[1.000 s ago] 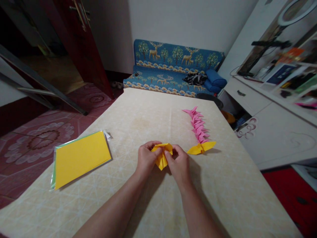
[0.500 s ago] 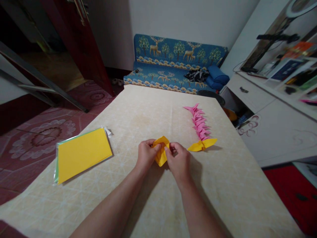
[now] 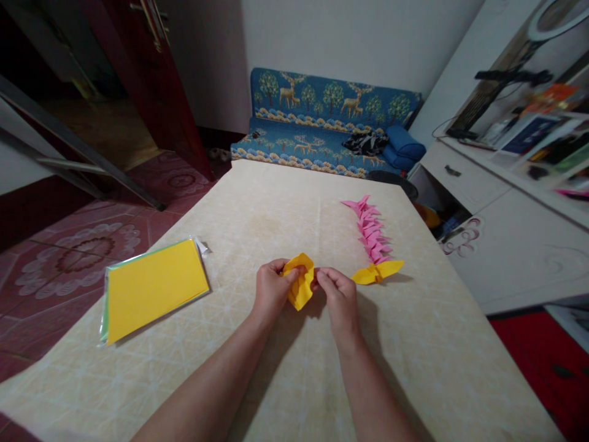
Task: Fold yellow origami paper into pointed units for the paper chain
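A small folded piece of yellow paper (image 3: pixel 300 285) is held just above the beige table (image 3: pixel 276 202). My left hand (image 3: pixel 272 291) pinches its left side with thumb and fingers closed. Fingers curled, my right hand (image 3: pixel 337 298) touches the paper's right edge. To the right lies a chain of pink folded pieces (image 3: pixel 370 233) with a yellow folded piece (image 3: pixel 377 271) at its near end.
A plastic pack of coloured sheets, yellow on top (image 3: pixel 154 288), lies on the left of the table. Behind the table is a blue patterned sofa (image 3: pixel 326 132). A white cabinet (image 3: pixel 510 233) stands to the right. A dark red door (image 3: pixel 138 73) hangs open at the left.
The yellow paper has been folded more compactly between my fingers. My right hand has shifted slightly to the right, off the top of the paper to its right edge.
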Motion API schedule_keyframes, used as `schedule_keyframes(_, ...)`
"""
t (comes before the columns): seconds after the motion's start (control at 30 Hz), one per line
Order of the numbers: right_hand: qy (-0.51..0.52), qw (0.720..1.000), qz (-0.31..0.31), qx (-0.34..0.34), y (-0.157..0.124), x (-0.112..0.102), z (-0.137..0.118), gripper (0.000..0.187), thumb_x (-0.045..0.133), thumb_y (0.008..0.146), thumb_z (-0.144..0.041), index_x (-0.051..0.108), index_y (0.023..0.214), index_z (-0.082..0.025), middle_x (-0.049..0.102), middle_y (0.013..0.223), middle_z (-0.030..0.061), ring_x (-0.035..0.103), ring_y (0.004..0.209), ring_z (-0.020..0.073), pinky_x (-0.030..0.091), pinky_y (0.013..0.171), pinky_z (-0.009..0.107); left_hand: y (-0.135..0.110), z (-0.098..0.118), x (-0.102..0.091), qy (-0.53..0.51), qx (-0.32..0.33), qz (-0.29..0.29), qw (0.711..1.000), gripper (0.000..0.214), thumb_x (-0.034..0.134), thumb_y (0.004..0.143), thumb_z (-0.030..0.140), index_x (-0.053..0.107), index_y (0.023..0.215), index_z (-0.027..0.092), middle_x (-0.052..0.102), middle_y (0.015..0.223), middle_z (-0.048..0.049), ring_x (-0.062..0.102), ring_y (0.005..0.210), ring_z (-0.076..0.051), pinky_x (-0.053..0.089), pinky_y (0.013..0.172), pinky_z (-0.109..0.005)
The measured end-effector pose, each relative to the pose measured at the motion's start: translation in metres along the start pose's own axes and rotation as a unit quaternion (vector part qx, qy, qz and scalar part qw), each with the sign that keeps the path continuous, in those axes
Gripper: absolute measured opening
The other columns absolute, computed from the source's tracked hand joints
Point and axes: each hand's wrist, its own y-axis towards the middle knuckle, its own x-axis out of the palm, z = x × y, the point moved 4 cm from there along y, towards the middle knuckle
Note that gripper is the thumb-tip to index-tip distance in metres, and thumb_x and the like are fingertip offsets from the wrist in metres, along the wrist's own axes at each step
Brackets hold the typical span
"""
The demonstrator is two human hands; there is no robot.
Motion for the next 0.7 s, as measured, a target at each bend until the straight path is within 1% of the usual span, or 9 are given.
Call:
schedule_keyframes(0.07, 0.018, 1.0, -0.014, 0.021, 0.002, 0.001, 0.004, 0.018, 0.059, 0.073, -0.03, 0.065, 0.077, -0.014, 0.066, 0.067, 0.0026, 0.061, 0.061, 0.0157, 0.049, 0.057, 0.024, -0.001, 0.0, 0.002, 0.003, 0.002, -0.001, 1.0, 0.021, 0.07, 0.06, 0.03, 0.069, 0.072, 0.012, 0.064, 0.062, -0.004, 0.055, 0.05, -0.013, 0.041, 0.046, -0.022)
schedule_keyframes(0.2, 0.008, 0.999, -0.018, 0.026, 0.002, 0.004, 0.007, 0.016, 0.065, 0.067, -0.027, 0.065, 0.077, -0.014, 0.067, 0.07, 0.0038, 0.062, 0.063, 0.0163, 0.05, 0.058, 0.025, -0.002, 0.003, 0.003, 0.02, 0.024, 0.004, 1.0, 0.02, 0.07, 0.06, 0.028, 0.07, 0.072, 0.012, 0.064, 0.063, -0.004, 0.056, 0.053, -0.014, 0.042, 0.048, -0.022)
schedule_keyframes(0.47, -0.004, 1.0, 0.003, 0.018, 0.004, 0.002, 0.008, 0.015, 0.063, 0.068, -0.027, 0.063, 0.075, -0.014, 0.065, 0.068, 0.0033, 0.061, 0.062, 0.0156, 0.049, 0.056, 0.024, -0.001, 0.003, 0.002, 0.004, 0.009, -0.016, 1.0, 0.024, 0.073, 0.055, 0.025, 0.069, 0.076, 0.014, 0.068, 0.071, -0.0044, 0.061, 0.06, -0.016, 0.046, 0.054, -0.023)
schedule_keyframes(0.57, -0.011, 1.0, 0.008, 0.009, 0.005, 0.0, 0.008, 0.014, 0.062, 0.068, -0.027, 0.063, 0.074, -0.014, 0.066, 0.068, 0.0032, 0.061, 0.062, 0.0157, 0.049, 0.056, 0.024, -0.001, 0.006, 0.001, 0.009, 0.012, -0.019, 1.0, 0.026, 0.075, 0.055, 0.027, 0.069, 0.077, 0.014, 0.068, 0.071, -0.0042, 0.06, 0.059, -0.015, 0.046, 0.054, -0.023)
schedule_keyframes(0.7, 0.004, 1.0, 0.01, 0.02, 0.007, -0.002, 0.009, 0.015, 0.061, 0.068, -0.026, 0.065, 0.077, -0.014, 0.067, 0.071, 0.0042, 0.062, 0.063, 0.0167, 0.049, 0.057, 0.025, -0.004, 0.011, 0.002, -0.011, 0.014, -0.045, 0.999, 0.028, 0.076, 0.055, 0.027, 0.068, 0.078, 0.013, 0.067, 0.071, -0.0047, 0.059, 0.06, -0.015, 0.047, 0.055, -0.023)
